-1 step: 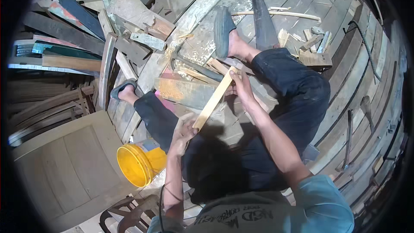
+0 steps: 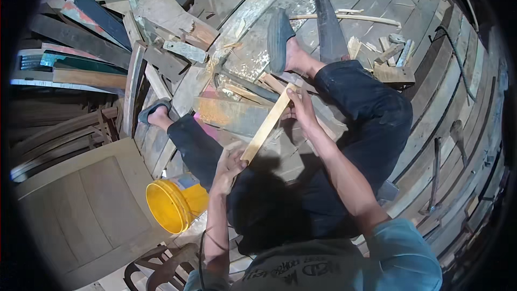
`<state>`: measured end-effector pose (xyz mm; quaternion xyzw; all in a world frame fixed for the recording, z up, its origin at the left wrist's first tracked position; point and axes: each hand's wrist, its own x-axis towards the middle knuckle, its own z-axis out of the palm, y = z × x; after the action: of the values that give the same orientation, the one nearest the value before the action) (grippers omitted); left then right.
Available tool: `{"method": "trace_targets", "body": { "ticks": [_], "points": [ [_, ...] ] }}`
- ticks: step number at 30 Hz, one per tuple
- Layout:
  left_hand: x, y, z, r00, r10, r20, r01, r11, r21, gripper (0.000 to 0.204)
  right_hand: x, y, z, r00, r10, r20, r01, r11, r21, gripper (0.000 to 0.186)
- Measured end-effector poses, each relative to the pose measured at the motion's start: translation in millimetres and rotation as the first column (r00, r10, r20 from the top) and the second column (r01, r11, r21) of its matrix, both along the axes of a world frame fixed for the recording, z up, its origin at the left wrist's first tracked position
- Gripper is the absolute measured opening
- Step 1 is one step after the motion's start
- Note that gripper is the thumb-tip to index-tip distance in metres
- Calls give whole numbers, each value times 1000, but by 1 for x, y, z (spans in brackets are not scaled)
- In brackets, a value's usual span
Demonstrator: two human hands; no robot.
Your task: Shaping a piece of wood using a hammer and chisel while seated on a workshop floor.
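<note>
A pale, narrow strip of wood [image 2: 267, 123] slants between my hands above my lap. At its near lower end, my left hand [image 2: 230, 167] grips it with the thumb on top. My right hand [image 2: 302, 109] pinches the far upper end between thumb and fingers. Beneath the strip, a thick wooden block [image 2: 229, 116] with a worn, orange-stained face lies on the floor between my legs. Just beyond the block rests a hammer-like tool [image 2: 250, 87] with a dark handle, partly among wood scraps.
A yellow bucket [image 2: 168, 205] lies tipped beside my left leg, next to a wooden panel [image 2: 91, 205]. Scrap boards [image 2: 81, 37] pile up at the far left. A dark tapered blade [image 2: 327, 24] lies beyond my right foot. Long-handled tools [image 2: 435, 175] lie on the planks at right.
</note>
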<state>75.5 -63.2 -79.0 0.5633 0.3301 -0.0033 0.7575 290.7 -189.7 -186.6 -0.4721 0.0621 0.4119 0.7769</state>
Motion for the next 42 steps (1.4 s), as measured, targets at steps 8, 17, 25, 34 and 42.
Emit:
{"method": "trace_targets", "body": {
  "ticks": [8,17,25,34,42],
  "points": [
    [0,-2,-9,1000,1,31,0,1000,-16,56,1,1,8,999,1,33,-2,1000,6,46],
    [22,-4,-14,984,3,-179,29,984,174,46,-6,6,12,990,94,103,-99,994,48,46],
    [44,-5,-17,945,6,-326,99,947,305,40,-19,12,-1,948,110,300,-120,993,13,79],
    [58,-13,-15,925,23,-379,128,921,367,34,-17,8,16,939,205,275,-215,977,6,111],
    [53,-8,1,891,-73,-449,248,905,345,38,-13,10,-9,946,84,314,-74,996,-43,81]
  ]
}}
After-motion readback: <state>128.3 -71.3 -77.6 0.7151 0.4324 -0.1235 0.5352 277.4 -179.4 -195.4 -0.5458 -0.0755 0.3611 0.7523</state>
